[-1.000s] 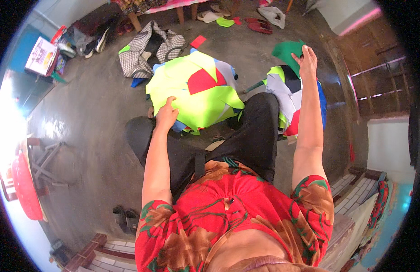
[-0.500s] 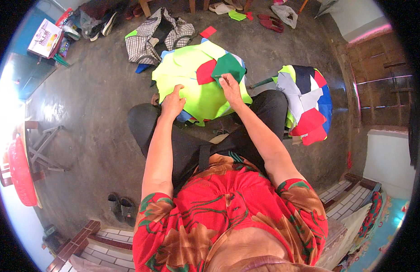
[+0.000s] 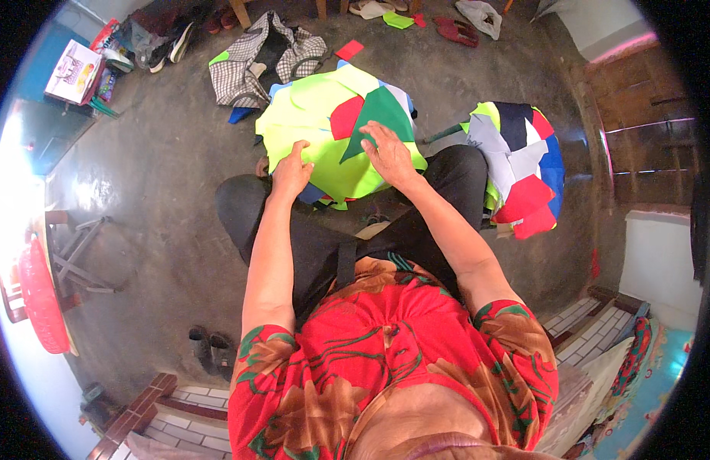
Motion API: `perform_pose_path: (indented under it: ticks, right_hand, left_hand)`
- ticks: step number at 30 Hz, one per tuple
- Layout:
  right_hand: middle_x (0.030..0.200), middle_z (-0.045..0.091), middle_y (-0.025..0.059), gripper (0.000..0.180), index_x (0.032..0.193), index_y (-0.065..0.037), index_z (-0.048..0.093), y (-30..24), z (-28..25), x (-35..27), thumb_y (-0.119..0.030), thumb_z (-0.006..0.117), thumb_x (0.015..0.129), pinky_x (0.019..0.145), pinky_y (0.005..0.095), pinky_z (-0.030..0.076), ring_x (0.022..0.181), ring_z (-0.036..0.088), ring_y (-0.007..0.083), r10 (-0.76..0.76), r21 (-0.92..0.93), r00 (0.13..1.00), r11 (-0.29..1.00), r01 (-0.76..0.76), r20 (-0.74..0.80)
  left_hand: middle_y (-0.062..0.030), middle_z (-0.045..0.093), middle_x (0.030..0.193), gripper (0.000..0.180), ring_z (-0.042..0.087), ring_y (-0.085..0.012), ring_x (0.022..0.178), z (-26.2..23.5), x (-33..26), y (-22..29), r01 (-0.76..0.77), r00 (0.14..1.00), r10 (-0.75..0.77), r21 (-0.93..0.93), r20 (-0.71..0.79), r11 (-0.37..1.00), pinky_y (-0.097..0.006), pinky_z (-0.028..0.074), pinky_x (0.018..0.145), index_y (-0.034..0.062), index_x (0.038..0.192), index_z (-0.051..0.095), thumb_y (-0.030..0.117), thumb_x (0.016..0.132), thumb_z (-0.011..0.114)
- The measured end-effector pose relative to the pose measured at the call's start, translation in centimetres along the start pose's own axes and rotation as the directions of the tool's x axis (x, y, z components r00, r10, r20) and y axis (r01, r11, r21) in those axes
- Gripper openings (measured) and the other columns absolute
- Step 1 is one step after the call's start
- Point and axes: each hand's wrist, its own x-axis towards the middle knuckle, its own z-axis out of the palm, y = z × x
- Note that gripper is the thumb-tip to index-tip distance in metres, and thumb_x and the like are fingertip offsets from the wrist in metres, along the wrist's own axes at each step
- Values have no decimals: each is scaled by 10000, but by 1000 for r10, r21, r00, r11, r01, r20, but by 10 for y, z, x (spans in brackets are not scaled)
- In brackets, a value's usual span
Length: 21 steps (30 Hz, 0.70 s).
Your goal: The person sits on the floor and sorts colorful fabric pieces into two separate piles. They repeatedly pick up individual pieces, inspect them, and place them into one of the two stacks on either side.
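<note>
In front of my folded legs lies a pile of fabric pieces with a large neon-yellow cloth (image 3: 309,107) on top. My left hand (image 3: 292,175) rests at the near left part of this cloth, index finger stretched out and thumb apart. A dark green fabric piece (image 3: 385,111) lies flat on the right side of the pile, partly over a red fabric piece (image 3: 345,116). My right hand (image 3: 391,157) lies with spread fingers on the lower right part of the green piece, hiding some of it.
Right of my knee stands a second heap of coloured fabric pieces (image 3: 527,157). Beyond the pile lie a checked cloth bag (image 3: 243,69) and a loose red scrap (image 3: 349,50). Shoes (image 3: 456,31) and a white plastic bag (image 3: 481,17) are farther off. A red plastic tub (image 3: 44,295) stands at left.
The green piece, pinched and folded at its corner before, now lies spread out with its point toward me. My right hand has let go of it and opened. My left hand has hardly moved.
</note>
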Motion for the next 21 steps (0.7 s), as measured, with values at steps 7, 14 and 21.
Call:
perform_pose_path:
  ticks: [7, 14, 21]
  right_hand:
    - [1469, 228, 186, 673, 1422, -122, 263, 15, 35, -22, -303, 578, 856, 1054, 511, 272, 1351, 255, 340, -6, -545, 988, 833, 91, 156]
    - [1491, 188, 185, 687, 1433, -111, 229, 11, 34, -17, -305, 566, 867, 1081, 496, 240, 1384, 195, 331, 83, -549, 975, 834, 45, 206]
    - [1452, 267, 175, 667, 1388, -117, 328, 14, 25, -23, -285, 628, 816, 1054, 487, 267, 1352, 262, 320, 10, -443, 993, 896, 44, 120]
  left_hand:
    - [-135, 606, 711, 485, 619, -331, 727, 0, 0, 5, 29, 999, -30, 11, 25, 1000, -450, 458, 648, 172, 1241, 432, 159, 805, 642]
    - [-127, 577, 675, 479, 594, -307, 661, -2, -1, 0, -32, 999, 32, -8, 26, 999, -430, 443, 611, 141, 1237, 447, 122, 794, 630]
    - [-74, 580, 665, 483, 605, -199, 610, 4, 4, -7, -67, 997, 67, 4, 26, 998, -348, 488, 604, 120, 1258, 439, 82, 813, 623]
